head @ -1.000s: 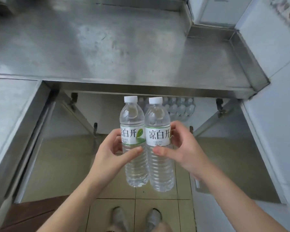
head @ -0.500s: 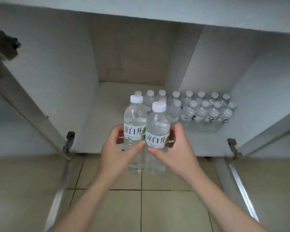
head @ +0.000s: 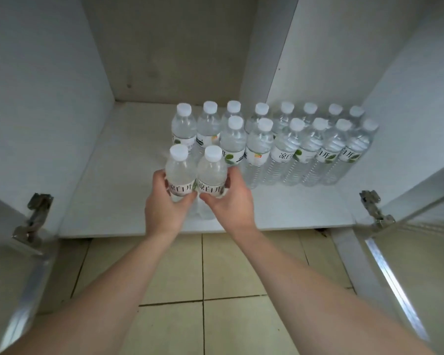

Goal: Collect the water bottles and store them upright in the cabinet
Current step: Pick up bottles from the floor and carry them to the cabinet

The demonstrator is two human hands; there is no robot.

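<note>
Two bottles, left bottle [head: 180, 172] in our left hand [head: 164, 208], right bottle [head: 212, 175] in our right hand [head: 231, 203], each clamped at the label, upright, side by side over the near shelf [head: 108, 201], extending the stored rows [head: 292, 139] leftward.

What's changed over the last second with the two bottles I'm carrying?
Both hands carried the two bottles down from in front of the steel counter into the open cabinet, and they now sit low over its floor beside the stored bottles. The grip is unchanged: left hand on the left bottle, right hand on the right bottle, both upright. The stored rows look undisturbed.
</note>
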